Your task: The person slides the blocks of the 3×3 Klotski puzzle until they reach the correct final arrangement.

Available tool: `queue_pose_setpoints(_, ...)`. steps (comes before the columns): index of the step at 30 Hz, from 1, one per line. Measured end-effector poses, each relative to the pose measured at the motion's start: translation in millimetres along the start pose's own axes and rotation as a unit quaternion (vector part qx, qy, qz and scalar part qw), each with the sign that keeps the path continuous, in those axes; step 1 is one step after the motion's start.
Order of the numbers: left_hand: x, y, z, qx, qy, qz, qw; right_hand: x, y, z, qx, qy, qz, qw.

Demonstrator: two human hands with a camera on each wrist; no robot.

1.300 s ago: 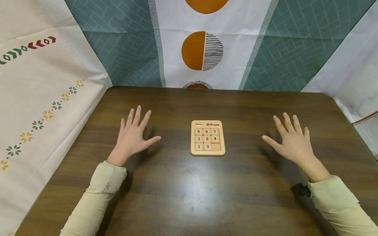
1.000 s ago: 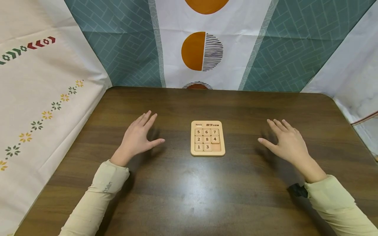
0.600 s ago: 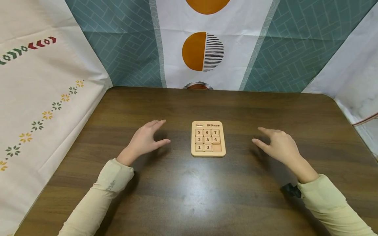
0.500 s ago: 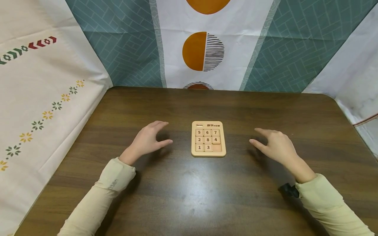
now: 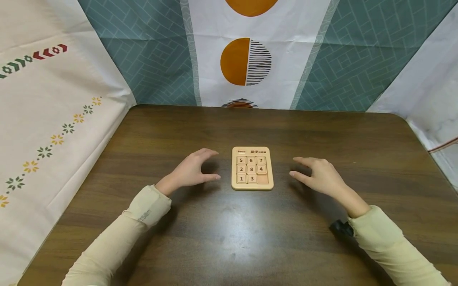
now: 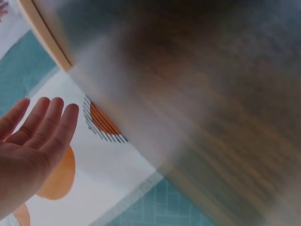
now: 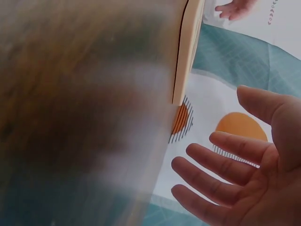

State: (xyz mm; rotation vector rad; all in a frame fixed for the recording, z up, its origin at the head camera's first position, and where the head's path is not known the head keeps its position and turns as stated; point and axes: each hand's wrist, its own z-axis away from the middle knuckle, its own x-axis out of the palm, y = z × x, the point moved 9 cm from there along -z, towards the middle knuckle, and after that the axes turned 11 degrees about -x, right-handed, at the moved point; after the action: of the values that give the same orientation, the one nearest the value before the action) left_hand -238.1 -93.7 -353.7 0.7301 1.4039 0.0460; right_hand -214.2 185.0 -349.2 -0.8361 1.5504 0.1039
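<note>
L grip (image 5: 191, 169) & R grip (image 5: 320, 174): thumb & fingers apart, prob. just above desk (image 5: 229, 246) — wrist views blurry. Number puzzle (image 5: 252, 169) lies btwn them, near both, on desk — hanging cloth (image 5: 282, 63) beyond grips.

Dark brown wood-grain table (image 5: 229, 234), glossy, far corners rounded. Pale-yellow number puzzle (image 5: 252, 169) lying flat, set in from far edge, roughly midway between left and right edges.

The pale-yellow number puzzle (image 5: 252, 168) lies flat on the table (image 5: 286, 222) — lower-right slot (image 5: 262, 180) bare.
</note>
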Motion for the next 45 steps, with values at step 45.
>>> queue_pose_setpoints(45, 58.9, 18.8, -27.6, -0.001, -0.113, -0.146, 0.9827, 38, -43, -31, -0.123, -0.050, -0.075, 0.988)
